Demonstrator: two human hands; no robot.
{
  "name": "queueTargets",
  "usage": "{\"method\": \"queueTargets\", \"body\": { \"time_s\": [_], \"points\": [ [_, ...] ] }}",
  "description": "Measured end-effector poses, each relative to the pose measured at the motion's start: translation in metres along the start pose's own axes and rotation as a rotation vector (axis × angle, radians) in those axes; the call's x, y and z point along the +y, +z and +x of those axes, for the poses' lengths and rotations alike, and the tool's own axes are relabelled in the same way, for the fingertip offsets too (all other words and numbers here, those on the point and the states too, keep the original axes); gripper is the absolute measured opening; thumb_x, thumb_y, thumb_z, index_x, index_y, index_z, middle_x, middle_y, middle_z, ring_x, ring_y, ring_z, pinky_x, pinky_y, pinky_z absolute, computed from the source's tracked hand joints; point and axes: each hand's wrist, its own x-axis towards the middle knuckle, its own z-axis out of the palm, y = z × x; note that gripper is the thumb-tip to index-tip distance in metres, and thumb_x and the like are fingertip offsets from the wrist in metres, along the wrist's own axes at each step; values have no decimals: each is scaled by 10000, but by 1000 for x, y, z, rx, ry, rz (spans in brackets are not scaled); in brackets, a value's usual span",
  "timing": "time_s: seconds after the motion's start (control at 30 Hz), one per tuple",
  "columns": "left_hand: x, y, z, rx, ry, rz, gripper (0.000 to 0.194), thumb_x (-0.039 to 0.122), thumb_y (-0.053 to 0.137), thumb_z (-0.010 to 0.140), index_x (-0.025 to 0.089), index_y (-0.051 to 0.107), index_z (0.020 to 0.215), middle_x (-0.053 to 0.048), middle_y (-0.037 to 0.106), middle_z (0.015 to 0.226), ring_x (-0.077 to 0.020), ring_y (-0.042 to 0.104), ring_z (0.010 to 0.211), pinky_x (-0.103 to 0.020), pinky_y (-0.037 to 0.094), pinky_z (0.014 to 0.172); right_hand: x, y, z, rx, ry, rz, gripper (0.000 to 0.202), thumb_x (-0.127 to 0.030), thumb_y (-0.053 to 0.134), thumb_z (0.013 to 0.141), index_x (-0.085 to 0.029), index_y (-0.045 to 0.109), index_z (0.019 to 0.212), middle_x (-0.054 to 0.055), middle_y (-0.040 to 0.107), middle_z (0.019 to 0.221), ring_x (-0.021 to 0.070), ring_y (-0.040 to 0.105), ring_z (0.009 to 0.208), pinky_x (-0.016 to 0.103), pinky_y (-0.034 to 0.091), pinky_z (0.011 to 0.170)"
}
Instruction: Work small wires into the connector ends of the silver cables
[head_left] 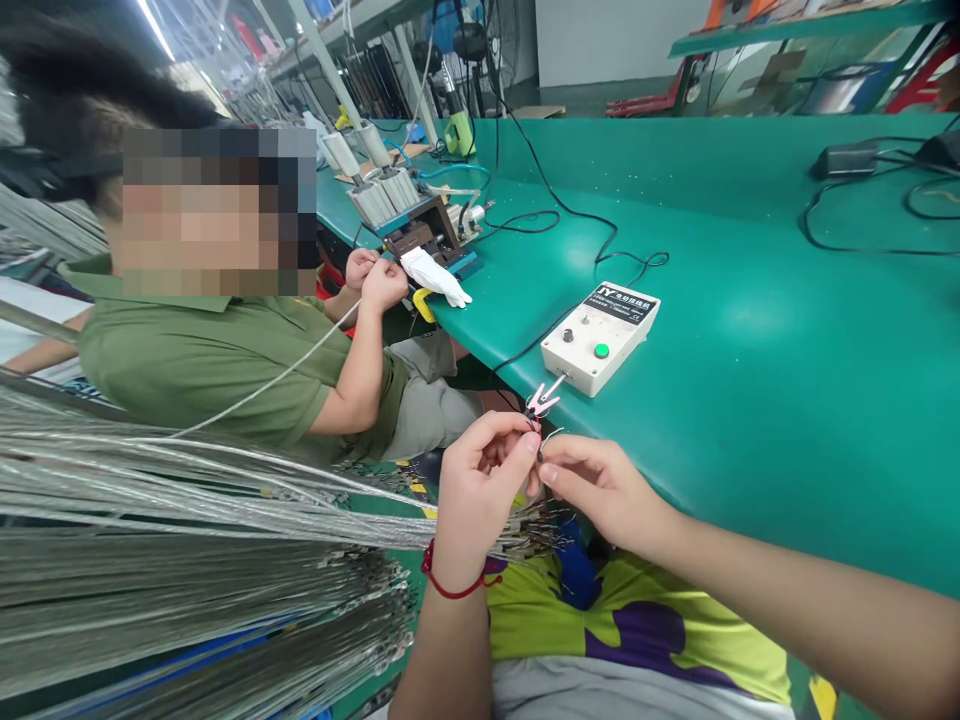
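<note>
My left hand (484, 480) is closed, thumb against fingers, on the end of a cable whose thin wires (535, 424) stick up past the fingertips. My right hand (611, 490) pinches at the same wires from the right, its fingertips almost touching the left ones. Just beyond my fingers is a pink clip (543, 400), at the end of a short metal rod from a white control box (600, 340) with a green button. I cannot tell whether the wires touch the clip. Grey cables (300, 490) run in from the left beneath my left hand.
The green workbench (750, 420) extends to the right. A co-worker (232, 370) sits at the left, hands at a bench machine (420, 225). A white glove (435, 277) lies at the bench edge. Black cords (600, 225) cross the bench. More cables (187, 600) are piled at lower left.
</note>
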Motion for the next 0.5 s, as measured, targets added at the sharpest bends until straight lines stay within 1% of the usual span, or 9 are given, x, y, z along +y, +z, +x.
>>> {"method": "queueTargets", "body": {
  "time_s": [0.13, 0.2, 0.3, 0.4, 0.47, 0.5],
  "points": [
    [2, 1, 1, 53, 45, 61, 69, 249, 752, 969, 203, 764, 919, 14, 677, 753, -108, 616, 573, -215, 489, 536, 3, 1, -1, 12, 10, 14, 227, -415, 722, 1010, -192, 759, 980, 45, 744, 865, 193, 658, 817, 341, 507, 778],
    [1, 0, 1, 75, 59, 92, 93, 256, 759, 970, 202, 777, 897, 5, 690, 771, -116, 629, 616, -216, 499, 565, 5, 1, 0, 32, 15, 19, 223, -419, 743, 995, -196, 763, 1001, 47, 749, 871, 195, 669, 819, 344, 521, 775],
    [-1, 0, 1, 68, 63, 133, 110, 262, 767, 969, 202, 802, 884, -15, 728, 817, -136, 659, 694, -226, 512, 612, 6, 1, 1, 89, 4, 41, 237, -431, 800, 951, -210, 764, 1030, 40, 754, 886, 190, 683, 811, 337, 548, 769],
    [0, 0, 1, 40, 52, 132, 145, 278, 747, 987, 202, 827, 893, -29, 746, 838, -148, 669, 706, -241, 518, 622, 3, 0, 3, 110, -25, 48, 239, -452, 797, 952, -215, 775, 930, 39, 754, 856, 172, 663, 757, 305, 547, 697],
    [2, 1, 1, 38, 40, 117, 169, 289, 724, 1005, 204, 839, 915, -35, 752, 841, -158, 677, 719, -254, 531, 645, 1, 0, 5, 107, -32, 35, 289, -468, 772, 970, -212, 774, 836, 47, 753, 831, 166, 639, 724, 291, 529, 646],
    [3, 2, 1, 40, 34, 114, 181, 294, 713, 1013, 204, 842, 925, -37, 751, 837, -162, 678, 725, -260, 534, 657, -1, 1, 5, 109, -30, 30, 305, -475, 770, 970, -211, 775, 818, 50, 753, 825, 164, 631, 709, 288, 524, 630]
  ]
}}
